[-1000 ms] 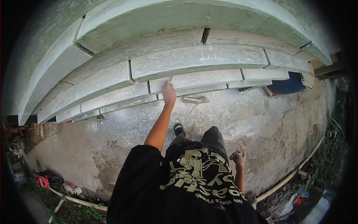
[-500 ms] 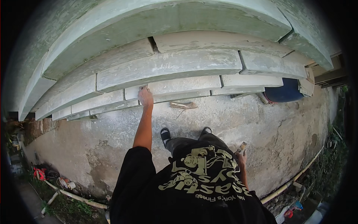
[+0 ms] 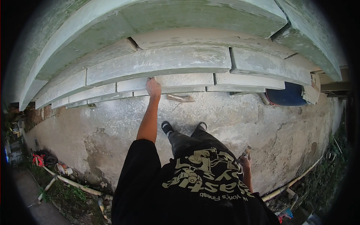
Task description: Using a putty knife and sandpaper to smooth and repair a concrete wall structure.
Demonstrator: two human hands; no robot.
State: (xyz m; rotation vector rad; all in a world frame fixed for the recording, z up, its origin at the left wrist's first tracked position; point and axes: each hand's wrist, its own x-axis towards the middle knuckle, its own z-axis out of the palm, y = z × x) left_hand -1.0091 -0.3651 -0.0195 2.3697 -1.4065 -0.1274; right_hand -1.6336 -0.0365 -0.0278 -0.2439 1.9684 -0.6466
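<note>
My left hand [image 3: 153, 88] reaches forward to a whitish slab [image 3: 183, 80] in a low row of the stacked blocks. Its fingers are curled against the slab's face, and dust coats the knuckles. Whatever may be in those fingers is hidden. Down at my right side, my right hand [image 3: 245, 162] is closed around a small paintbrush [image 3: 247, 150], whose pale end points up and away from me. Above the left hand, a longer grey block [image 3: 161, 67] juts out over the lower row.
Larger greenish slabs [image 3: 168, 18] overhang at the top. A piece of wood [image 3: 180, 98] lies on the worn concrete floor [image 3: 210, 108] ahead of my feet. A dark blue rounded object [image 3: 285, 93] stands at right. Bamboo poles [image 3: 78, 186] and plants edge the floor behind me.
My left hand has slid a little to the right along the slab. My view has shifted slightly. The right hand still holds the paintbrush low at my side.
</note>
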